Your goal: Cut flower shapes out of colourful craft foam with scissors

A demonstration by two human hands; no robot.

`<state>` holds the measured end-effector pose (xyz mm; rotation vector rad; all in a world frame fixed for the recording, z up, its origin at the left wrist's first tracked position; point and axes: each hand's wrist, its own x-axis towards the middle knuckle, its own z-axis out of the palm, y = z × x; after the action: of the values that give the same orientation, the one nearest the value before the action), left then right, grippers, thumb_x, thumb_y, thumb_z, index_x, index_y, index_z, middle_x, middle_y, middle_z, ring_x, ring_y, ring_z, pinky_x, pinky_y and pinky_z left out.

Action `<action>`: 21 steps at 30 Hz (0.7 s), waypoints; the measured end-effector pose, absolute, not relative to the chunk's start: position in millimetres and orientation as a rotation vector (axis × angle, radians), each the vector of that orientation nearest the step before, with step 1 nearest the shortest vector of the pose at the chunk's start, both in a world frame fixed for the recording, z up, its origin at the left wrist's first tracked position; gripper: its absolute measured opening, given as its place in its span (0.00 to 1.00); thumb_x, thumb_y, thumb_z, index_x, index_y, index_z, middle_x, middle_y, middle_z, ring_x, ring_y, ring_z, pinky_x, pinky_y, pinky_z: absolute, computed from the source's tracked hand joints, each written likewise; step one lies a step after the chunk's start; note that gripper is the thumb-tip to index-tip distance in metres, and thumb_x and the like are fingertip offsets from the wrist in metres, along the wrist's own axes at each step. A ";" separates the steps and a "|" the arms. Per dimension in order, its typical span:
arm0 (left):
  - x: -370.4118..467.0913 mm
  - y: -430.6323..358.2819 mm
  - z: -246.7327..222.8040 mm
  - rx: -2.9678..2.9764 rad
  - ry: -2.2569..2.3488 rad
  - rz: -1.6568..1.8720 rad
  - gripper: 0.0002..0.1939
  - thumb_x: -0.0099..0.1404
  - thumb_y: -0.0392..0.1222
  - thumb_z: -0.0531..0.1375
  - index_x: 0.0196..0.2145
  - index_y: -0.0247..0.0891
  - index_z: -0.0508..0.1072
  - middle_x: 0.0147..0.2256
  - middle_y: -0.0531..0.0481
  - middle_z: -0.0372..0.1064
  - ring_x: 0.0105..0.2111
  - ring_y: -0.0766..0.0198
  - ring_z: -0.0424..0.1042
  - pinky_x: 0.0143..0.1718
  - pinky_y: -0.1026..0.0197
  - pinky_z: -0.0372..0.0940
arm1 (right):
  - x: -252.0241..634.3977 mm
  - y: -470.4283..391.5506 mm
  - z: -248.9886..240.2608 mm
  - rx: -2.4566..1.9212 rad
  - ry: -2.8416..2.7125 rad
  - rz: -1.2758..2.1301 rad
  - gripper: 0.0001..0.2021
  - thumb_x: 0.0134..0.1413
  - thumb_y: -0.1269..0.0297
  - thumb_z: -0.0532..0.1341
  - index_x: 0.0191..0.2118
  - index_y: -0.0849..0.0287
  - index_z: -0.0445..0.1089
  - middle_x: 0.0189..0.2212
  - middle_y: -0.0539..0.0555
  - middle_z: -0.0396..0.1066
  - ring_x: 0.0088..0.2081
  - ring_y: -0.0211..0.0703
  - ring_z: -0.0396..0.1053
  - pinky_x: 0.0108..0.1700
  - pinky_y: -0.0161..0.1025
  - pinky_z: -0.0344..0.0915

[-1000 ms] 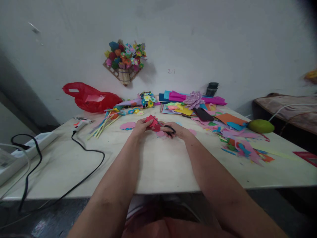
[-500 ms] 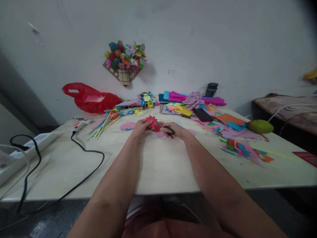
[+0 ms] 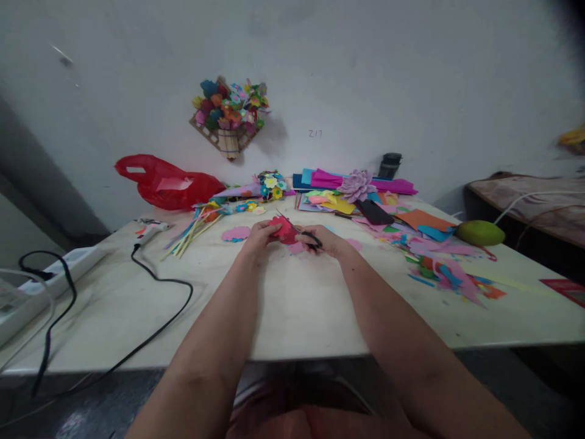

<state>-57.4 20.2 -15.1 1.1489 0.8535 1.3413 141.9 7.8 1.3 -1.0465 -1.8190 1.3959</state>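
My left hand (image 3: 262, 235) pinches a red scalloped piece (image 3: 284, 230) by its left side above the middle of the table. Black-handled scissors (image 3: 312, 239) are held in my right hand (image 3: 322, 238), their blades pointing up and left across the red piece. Just under the two hands lie small pink scraps (image 3: 296, 247). A pink scalloped piece (image 3: 236, 233) rests on the table left of my left hand, and another pink piece (image 3: 354, 244) lies partly behind my right wrist.
A glue gun (image 3: 150, 230) with a black cord lies left, near a white power strip (image 3: 59, 274). A red bag (image 3: 173, 183) and thin sticks (image 3: 194, 230) are back left. Coloured sheets (image 3: 338, 204), a dark phone-like object (image 3: 375, 212), scraps (image 3: 457, 277) and a green fruit (image 3: 481, 233) are right.
The red piece has turned slightly in my left hand and shows more of its face beside the blades. My hands stay in nearly the same place.
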 end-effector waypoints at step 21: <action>-57.4 19.1 -13.9 1.196 0.876 1.248 0.12 0.43 0.43 0.70 0.20 0.34 0.73 0.20 0.49 0.70 0.22 0.65 0.67 0.29 0.60 0.63 | 139.7 13.0 -3.6 -1.032 -1.755 1.398 0.13 0.51 0.57 0.66 0.28 0.61 0.67 0.15 0.46 0.64 0.14 0.28 0.56 0.15 0.29 0.44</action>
<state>-57.4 19.1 -13.9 1.1961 0.8759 1.2477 139.7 13.0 -3.6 -1.0319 -1.7555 1.3981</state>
